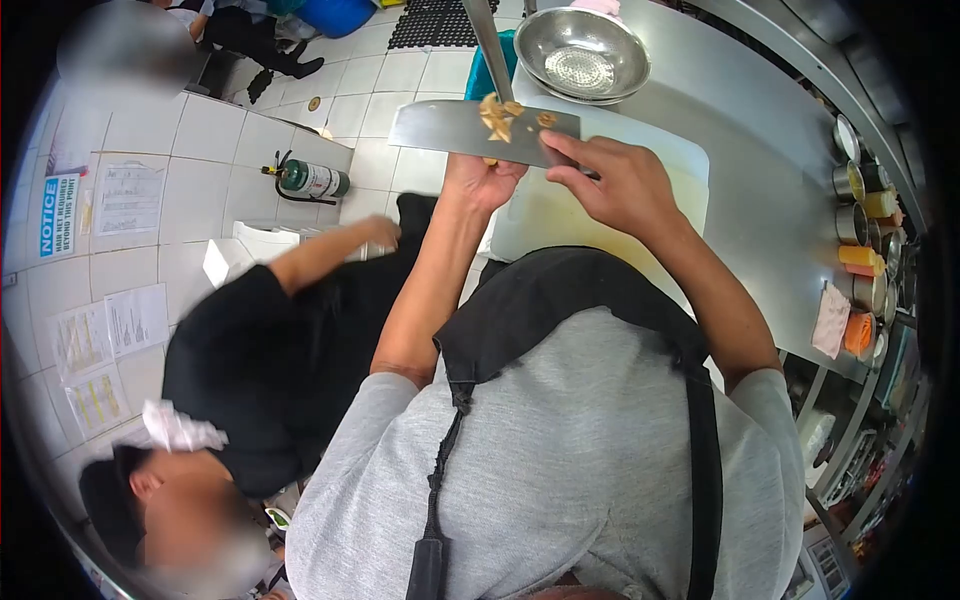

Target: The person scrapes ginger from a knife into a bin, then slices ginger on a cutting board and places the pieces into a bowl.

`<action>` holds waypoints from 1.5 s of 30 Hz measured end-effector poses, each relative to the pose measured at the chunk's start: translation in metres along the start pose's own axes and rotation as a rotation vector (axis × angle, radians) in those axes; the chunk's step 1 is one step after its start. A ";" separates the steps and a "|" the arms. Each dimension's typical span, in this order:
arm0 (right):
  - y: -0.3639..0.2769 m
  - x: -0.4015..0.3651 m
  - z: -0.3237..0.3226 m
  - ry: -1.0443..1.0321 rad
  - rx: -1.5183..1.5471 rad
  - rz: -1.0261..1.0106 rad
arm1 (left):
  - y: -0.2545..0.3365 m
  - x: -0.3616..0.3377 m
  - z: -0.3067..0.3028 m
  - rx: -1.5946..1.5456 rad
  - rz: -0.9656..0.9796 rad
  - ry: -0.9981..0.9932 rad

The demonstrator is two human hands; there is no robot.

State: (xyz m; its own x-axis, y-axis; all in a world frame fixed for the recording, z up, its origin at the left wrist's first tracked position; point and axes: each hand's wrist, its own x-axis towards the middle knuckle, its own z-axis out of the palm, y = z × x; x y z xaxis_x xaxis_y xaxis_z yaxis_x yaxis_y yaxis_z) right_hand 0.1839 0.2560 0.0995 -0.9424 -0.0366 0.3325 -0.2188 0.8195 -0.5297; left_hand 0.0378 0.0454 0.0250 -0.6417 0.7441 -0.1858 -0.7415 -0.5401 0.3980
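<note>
A wide cleaver (440, 125) is held level above the edge of the counter, its blade pointing left. My right hand (615, 180) grips it at its right end, with fingers on the blade. Light brown chopped pieces (497, 118) lie on the blade. Under the blade is my left hand (483, 182), palm up with curled fingers partly hidden; a bit of yellowish food shows at its fingertips. Below and beyond my right hand lies a white cutting board (680, 165) with a yellowish stain.
Metal bowls (582, 55) stand on the steel counter (750, 130) beyond the board. A co-worker in black (270, 370) is close on the left. Containers (855, 225) line the right side. A fire extinguisher (315, 180) hangs on the tiled wall.
</note>
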 end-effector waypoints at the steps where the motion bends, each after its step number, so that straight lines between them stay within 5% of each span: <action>1: 0.000 0.007 0.006 0.001 0.002 -0.029 | 0.002 -0.004 -0.003 -0.047 -0.006 -0.055; 3: -0.001 0.015 0.010 -0.004 0.012 -0.072 | 0.005 -0.009 0.010 -0.091 0.002 -0.103; 5: -0.007 0.017 0.012 -0.053 0.038 -0.094 | 0.008 -0.010 0.047 -0.126 0.320 0.446; 6: -0.011 0.017 0.013 -0.066 0.043 -0.118 | 0.017 -0.011 0.030 -0.137 0.345 0.452; 8: -0.017 0.013 0.013 -0.095 0.044 -0.123 | 0.042 -0.011 -0.021 -0.133 0.265 -0.015; 18: -0.036 0.023 0.028 -0.080 0.065 -0.123 | 0.043 -0.027 -0.021 -0.118 0.374 0.212; 27: -0.054 0.017 0.034 -0.125 0.065 -0.084 | 0.085 -0.037 -0.060 -0.060 0.234 -0.055; 34: -0.064 0.034 0.055 -0.075 0.075 -0.055 | 0.070 -0.040 -0.046 -0.087 0.330 0.164; 36: -0.070 0.030 0.053 -0.096 0.066 -0.053 | 0.083 -0.045 -0.056 -0.084 0.298 -0.122; 41: -0.073 0.034 0.062 -0.140 0.042 -0.009 | 0.081 -0.053 -0.055 -0.050 0.309 0.145; 43: -0.066 0.049 0.079 -0.111 0.048 0.001 | 0.083 -0.059 -0.070 -0.127 0.114 -0.067; 45: -0.062 0.065 0.092 -0.086 0.054 0.030 | 0.081 -0.064 -0.077 -0.125 0.068 -0.026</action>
State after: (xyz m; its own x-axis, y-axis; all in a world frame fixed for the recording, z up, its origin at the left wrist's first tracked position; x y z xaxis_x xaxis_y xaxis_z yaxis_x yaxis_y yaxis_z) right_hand 0.1131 0.1504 0.0818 -0.9666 -0.0636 0.2484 -0.2010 0.7893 -0.5802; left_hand 0.0034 -0.0760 0.0001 -0.6871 0.7132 -0.1387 -0.7163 -0.6330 0.2937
